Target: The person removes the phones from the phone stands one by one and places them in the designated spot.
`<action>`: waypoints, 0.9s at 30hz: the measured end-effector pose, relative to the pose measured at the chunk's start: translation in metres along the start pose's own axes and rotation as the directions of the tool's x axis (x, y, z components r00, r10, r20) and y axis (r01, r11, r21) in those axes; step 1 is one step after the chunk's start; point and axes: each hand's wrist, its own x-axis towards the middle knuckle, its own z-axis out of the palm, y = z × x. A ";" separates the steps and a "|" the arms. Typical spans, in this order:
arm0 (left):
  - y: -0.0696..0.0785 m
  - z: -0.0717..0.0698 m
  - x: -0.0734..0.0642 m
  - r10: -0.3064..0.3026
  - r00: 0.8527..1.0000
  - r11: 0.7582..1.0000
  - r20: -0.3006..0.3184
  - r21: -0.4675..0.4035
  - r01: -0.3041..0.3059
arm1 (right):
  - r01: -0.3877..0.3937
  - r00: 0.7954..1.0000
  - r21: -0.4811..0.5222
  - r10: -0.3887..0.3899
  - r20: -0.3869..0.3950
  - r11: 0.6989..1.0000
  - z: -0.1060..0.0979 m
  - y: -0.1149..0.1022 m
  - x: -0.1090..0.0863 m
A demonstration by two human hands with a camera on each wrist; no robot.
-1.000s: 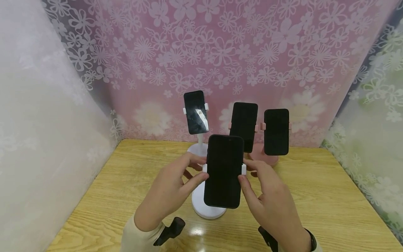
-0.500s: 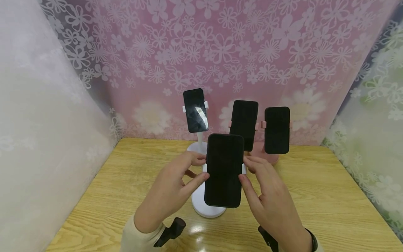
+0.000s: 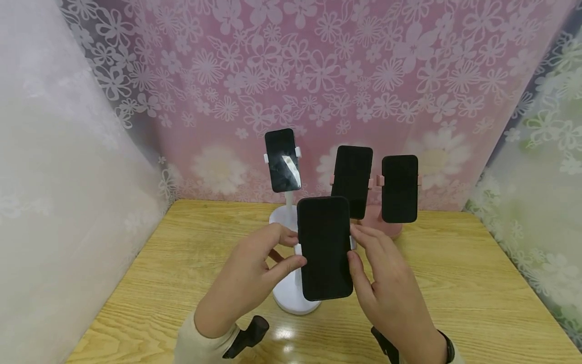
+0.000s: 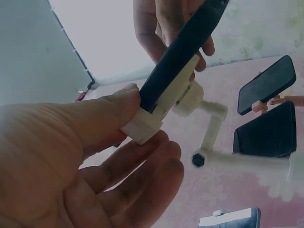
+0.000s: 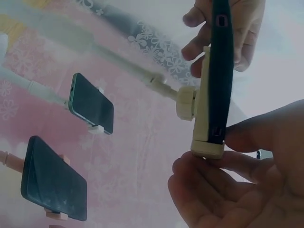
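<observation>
A black smartphone [image 3: 325,247] stands in the clamp of a white phone stand [image 3: 291,298], its screen facing me and slightly tilted. My left hand [image 3: 252,273] pinches the phone's left edge and the clamp arm there, thumb in front and fingers behind. On the other side my right hand [image 3: 386,278] does the same at the right edge. In the left wrist view the white clamp jaw sits between thumb and forefinger, and a jointed arm runs back from the holder. The right wrist view shows the round swivel knob [image 5: 186,103] behind the holder.
Behind on the wooden table [image 3: 209,237] stands another white stand holding a phone [image 3: 283,161]. To its right, pink stands hold two more phones, a larger one [image 3: 352,182] and a smaller one [image 3: 399,189]. A floral curtain [image 3: 318,76] hangs behind the table.
The held phone has turned slightly, its lower end swinging to the right, and the stand's base has shifted a little left. Both hands have kept their grip.
</observation>
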 end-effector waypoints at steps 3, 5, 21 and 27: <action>0.001 0.001 0.000 0.014 1.000 1.000 0.012 -0.014 -0.014 | 0.006 1.000 -0.019 -0.006 -0.001 1.000 0.001 0.001 0.000; 0.002 0.001 -0.001 0.019 1.000 1.000 0.011 -0.006 -0.019 | 0.000 1.000 -0.020 0.000 0.002 1.000 0.001 0.001 0.000; 0.000 -0.003 0.000 -0.047 0.999 0.998 -0.020 0.034 0.048 | -0.042 0.999 0.034 0.041 0.036 0.999 0.004 -0.009 -0.002; 0.001 -0.003 0.000 -0.073 0.997 0.996 -0.025 0.040 0.074 | -0.030 0.999 0.028 0.029 0.020 0.999 0.005 -0.010 -0.001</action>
